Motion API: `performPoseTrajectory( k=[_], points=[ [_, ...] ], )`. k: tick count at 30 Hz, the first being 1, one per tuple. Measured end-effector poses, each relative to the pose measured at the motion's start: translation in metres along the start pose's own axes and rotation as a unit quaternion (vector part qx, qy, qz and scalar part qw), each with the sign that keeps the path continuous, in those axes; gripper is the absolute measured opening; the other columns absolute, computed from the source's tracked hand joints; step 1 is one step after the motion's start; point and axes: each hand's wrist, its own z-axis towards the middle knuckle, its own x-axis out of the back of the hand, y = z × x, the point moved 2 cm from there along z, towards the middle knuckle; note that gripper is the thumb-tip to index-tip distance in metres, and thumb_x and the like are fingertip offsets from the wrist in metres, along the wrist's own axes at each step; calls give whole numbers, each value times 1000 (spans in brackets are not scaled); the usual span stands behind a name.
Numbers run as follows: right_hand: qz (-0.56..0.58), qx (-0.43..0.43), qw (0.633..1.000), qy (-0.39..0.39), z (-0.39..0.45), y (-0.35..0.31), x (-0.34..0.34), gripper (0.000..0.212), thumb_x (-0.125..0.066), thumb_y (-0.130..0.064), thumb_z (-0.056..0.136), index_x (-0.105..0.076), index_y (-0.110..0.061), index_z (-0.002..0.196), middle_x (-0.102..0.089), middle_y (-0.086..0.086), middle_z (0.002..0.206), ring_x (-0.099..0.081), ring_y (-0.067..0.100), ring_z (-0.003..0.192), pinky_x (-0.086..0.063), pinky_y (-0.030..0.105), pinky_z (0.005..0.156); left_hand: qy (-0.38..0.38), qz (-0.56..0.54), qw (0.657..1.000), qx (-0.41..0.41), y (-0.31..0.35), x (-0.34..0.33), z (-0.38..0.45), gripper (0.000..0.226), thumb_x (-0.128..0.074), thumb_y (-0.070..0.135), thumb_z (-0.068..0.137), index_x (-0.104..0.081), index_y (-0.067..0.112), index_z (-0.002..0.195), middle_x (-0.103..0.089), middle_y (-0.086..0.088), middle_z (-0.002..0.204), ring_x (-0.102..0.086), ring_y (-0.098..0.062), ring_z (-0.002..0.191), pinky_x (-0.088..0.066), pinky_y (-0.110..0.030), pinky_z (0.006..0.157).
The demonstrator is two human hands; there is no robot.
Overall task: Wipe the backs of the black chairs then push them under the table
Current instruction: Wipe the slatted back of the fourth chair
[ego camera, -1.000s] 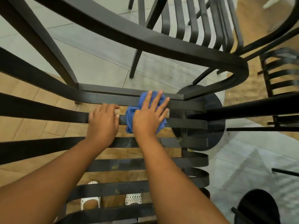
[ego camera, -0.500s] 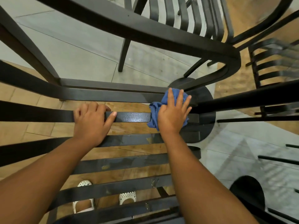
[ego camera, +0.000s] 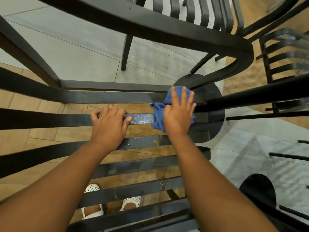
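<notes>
I look down through the slatted back of a black chair [ego camera: 50, 118]. My left hand [ego camera: 109, 124] grips one horizontal slat, fingers curled over its top edge. My right hand [ego camera: 178, 114] lies flat with straight fingers on a crumpled blue cloth [ego camera: 158, 118], pressing it against the right end of the same slat and the slat above. The stretch of slat between my hands shines wet. Lower slats carry dried smears and drips.
A second black chair [ego camera: 200, 12] stands ahead with its legs on grey tiles. A third black chair [ego camera: 284, 64] is at the right on wooden flooring. A round black table base [ego camera: 215, 128] sits beyond the cloth. My white shoes [ego camera: 130, 201] show below the slats.
My right hand has slid the blue cloth rightward along the slat toward its end, leaving a wet streak. My left hand has kept its grip on the slat.
</notes>
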Motion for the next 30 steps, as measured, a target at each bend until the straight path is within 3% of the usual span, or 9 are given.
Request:
performPoseTrajectory(
  k=[3, 7, 11, 16, 19, 25, 27, 30],
  points=[
    [-6, -79, 997, 24, 11, 26, 9, 60, -40, -15, 93, -22, -29, 148, -6, 6, 158, 4, 31, 145, 2, 49, 116, -8, 2, 1000, -2, 0, -1, 0, 29, -39, 38, 96, -57, 19, 108, -56, 0, 106, -43, -22, 107, -16, -38, 93],
    [7, -205, 979, 4, 9, 5, 5, 63, -37, -18, 96, -8, -27, 151, 8, 7, 158, 10, 35, 143, 4, 51, 114, -36, 17, 999, 38, 4, -2, 2, 34, -34, 44, 96, -54, 21, 111, -52, -1, 115, -39, -22, 113, -17, -41, 97],
    [11, -127, 992, 10, -13, -35, -7, 65, -37, -19, 94, -5, -22, 151, 9, 10, 158, 12, 36, 143, 8, 49, 114, -85, 10, 996, 2, 38, -17, 10, 29, -31, 34, 99, -45, 21, 120, -45, -1, 125, -34, -22, 118, -19, -42, 101],
    [13, -49, 999, 14, -3, -6, -5, 64, -43, -20, 92, -17, -29, 149, 0, 4, 159, 7, 30, 145, 6, 47, 115, -67, -14, 997, -20, 43, -21, 12, 30, -29, 30, 100, -44, 22, 125, -45, 1, 122, -35, -20, 115, -16, -36, 99],
    [4, -76, 997, 25, 12, 26, 5, 61, -41, -19, 93, -19, -31, 148, -4, 4, 159, 3, 30, 145, 1, 49, 116, -77, -20, 997, -20, 42, -20, 12, 32, -29, 32, 100, -44, 23, 127, -45, 2, 123, -33, -19, 116, -14, -36, 99],
    [29, -232, 972, 26, 22, 43, 15, 60, -36, -22, 98, -8, -28, 150, -6, 10, 158, 0, 36, 144, -3, 52, 114, -84, -59, 994, -30, 39, -18, 14, 32, -30, 31, 100, -45, 22, 127, -45, 2, 124, -33, -18, 117, -10, -33, 100],
    [28, -225, 974, 23, 17, 28, 13, 61, -36, -21, 98, -5, -25, 151, -1, 9, 158, 2, 34, 144, 0, 50, 115, -69, -122, 990, -33, 37, -13, 11, 31, -37, 26, 99, -46, 21, 128, -46, 1, 122, -34, -18, 118, -10, -31, 102],
    [15, -144, 989, 13, -5, -11, -2, 63, -37, -18, 95, -8, -23, 151, 4, 9, 158, 7, 33, 144, 4, 47, 115, 0, -176, 984, -21, 24, -4, -4, 33, -49, 11, 93, -49, 16, 126, -47, -2, 120, -35, -19, 117, -24, -31, 101]
  ],
)
